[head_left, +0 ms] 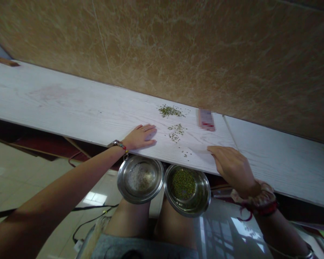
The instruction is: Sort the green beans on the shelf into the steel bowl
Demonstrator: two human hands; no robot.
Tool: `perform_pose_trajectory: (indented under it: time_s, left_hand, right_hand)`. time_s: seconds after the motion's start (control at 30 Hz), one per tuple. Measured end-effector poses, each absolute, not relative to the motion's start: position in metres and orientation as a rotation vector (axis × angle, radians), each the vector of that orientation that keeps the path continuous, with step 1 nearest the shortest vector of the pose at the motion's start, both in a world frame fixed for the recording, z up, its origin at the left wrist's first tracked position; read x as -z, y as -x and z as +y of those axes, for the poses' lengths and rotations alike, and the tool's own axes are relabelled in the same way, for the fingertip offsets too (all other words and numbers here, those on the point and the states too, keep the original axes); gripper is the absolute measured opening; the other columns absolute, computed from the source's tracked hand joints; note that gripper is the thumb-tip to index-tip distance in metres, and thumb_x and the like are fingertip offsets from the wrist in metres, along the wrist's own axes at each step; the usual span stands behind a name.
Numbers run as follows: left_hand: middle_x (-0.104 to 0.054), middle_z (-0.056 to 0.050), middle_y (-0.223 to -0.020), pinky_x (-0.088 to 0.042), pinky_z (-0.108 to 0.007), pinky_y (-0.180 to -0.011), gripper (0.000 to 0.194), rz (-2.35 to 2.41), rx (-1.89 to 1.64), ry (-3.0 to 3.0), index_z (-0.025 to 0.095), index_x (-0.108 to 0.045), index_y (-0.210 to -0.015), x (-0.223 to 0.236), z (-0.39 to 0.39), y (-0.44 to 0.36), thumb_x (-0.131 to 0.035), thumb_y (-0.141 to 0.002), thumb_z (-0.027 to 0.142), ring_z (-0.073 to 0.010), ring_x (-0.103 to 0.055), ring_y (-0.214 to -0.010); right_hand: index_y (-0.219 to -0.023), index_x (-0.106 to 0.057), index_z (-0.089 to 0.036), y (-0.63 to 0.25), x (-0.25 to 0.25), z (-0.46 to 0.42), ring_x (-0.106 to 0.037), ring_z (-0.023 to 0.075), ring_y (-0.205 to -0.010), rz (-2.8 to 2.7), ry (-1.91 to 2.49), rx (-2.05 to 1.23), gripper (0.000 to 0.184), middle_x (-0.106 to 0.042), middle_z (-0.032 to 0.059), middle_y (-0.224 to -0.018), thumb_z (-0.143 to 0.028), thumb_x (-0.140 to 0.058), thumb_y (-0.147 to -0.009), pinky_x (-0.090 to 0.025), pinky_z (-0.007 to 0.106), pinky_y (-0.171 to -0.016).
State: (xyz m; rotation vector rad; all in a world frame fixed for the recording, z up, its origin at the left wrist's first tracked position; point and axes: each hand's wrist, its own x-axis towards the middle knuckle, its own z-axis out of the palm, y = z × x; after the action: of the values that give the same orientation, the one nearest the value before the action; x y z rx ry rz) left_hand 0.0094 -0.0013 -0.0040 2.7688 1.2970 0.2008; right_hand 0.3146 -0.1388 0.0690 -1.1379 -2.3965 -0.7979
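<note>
My left hand (142, 137) lies flat on the white wood-grain table (91, 113), palm down with its fingers stretched out. To its right, green mung beans (169, 110) form a heap near the wall. A looser patch of mung beans (176, 132) and a few strays lie nearer the table's front edge. My right hand (230, 165) rests at that edge, right of the strays, its fingers bent and pressed together; whatever they may hold is hidden. Below the edge, on my legs, a metal bowl (160, 189) holds whitish grains, and another metal bowl (205, 201) holds mung beans.
A blurred-out phone-like object (206, 120) lies by the marbled wall (162, 46), behind my right hand. A brown wooden piece (5, 62) is at the far left. Black cables (89, 225) run over the tiled floor (51, 176). A seam crosses the table at right.
</note>
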Motion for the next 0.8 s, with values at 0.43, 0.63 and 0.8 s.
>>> perform_pose_trajectory:
  time_s: [0.43, 0.63, 0.8]
  left_hand:
    - [-0.038, -0.007, -0.145, -0.024, -0.038, -0.108, 0.054, 1.276, -0.218, -2.774, 0.021, -0.041, -0.132, 0.004, -0.001, -0.009, -0.038, -0.088, 0.053, -0.0228, -0.034, -0.133]
    - [-0.038, -0.008, -0.145, -0.024, -0.039, -0.108, 0.054, 1.281, -0.196, -2.765, 0.020, -0.041, -0.132, 0.004, -0.002, -0.010, -0.038, -0.088, 0.051, -0.0231, -0.034, -0.133]
    - [-0.038, -0.008, -0.145, -0.024, -0.038, -0.108, 0.053, 1.276, -0.198, -2.774, 0.020, -0.041, -0.131, 0.003, -0.002, -0.010, -0.038, -0.088, 0.051, -0.0225, -0.034, -0.133]
  right_hand:
    - [-0.095, -0.061, -0.015, -0.314, -0.064, -0.140, -0.064, 0.0187, -0.076, -2.421, 1.161, 0.683, 0.026, -0.072, 0.0069, -0.084, -0.003, -0.043, -0.082, -0.050, 0.032, -0.070]
    - [-0.092, -0.061, -0.015, -0.317, -0.065, -0.143, -0.065, 0.0180, -0.076, -2.464, 1.116, 0.672, 0.024, -0.072, 0.0066, -0.084, -0.002, -0.043, -0.082, -0.050, 0.031, -0.070]
    - [-0.093, -0.061, -0.015, -0.316, -0.060, -0.132, -0.064, 0.0177, -0.075, -2.451, 1.139, 0.694, 0.025, -0.072, 0.0065, -0.083, -0.002, -0.043, -0.081, -0.049, 0.031, -0.069]
